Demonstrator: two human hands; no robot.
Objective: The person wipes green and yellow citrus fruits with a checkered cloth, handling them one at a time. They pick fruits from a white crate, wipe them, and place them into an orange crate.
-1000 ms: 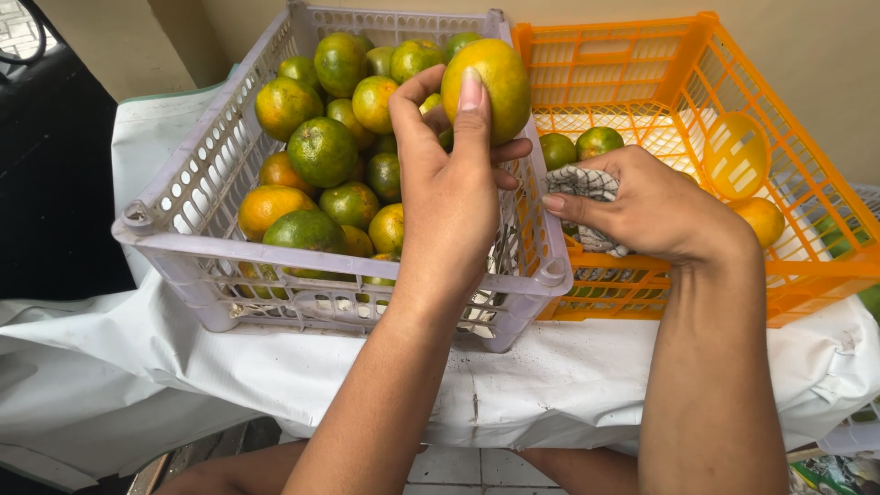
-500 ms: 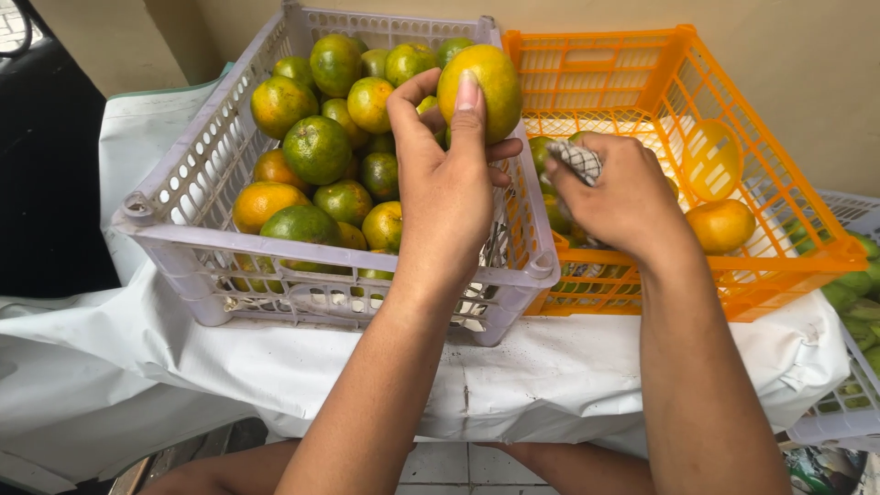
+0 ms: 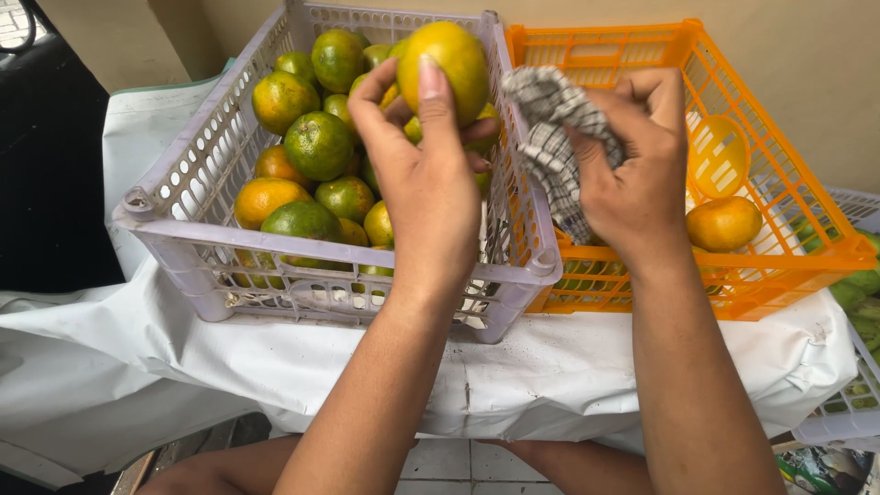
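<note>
My left hand [image 3: 423, 174] holds a yellow-orange citrus fruit [image 3: 451, 57] up over the pale purple crate [image 3: 192, 240], fingers wrapped around its underside. My right hand [image 3: 632, 174] grips a grey checked cloth [image 3: 548, 137] just to the right of that fruit, above the gap between the two crates. The purple crate is filled with several green and orange citrus fruits [image 3: 317, 145]. The orange crate [image 3: 779, 266] holds an orange fruit [image 3: 724, 223] near its right side and another [image 3: 717, 154] behind it.
Both crates rest on a table covered with white sheeting [image 3: 550, 385]. A dark object [image 3: 46, 156] stands at the left. Another pale crate [image 3: 848, 403] with green produce sits low at the right edge. Tiled floor shows below.
My right hand has lifted out of the orange crate with the cloth and moved up beside the fruit. My left hand keeps the fruit raised; the view shifted slightly.
</note>
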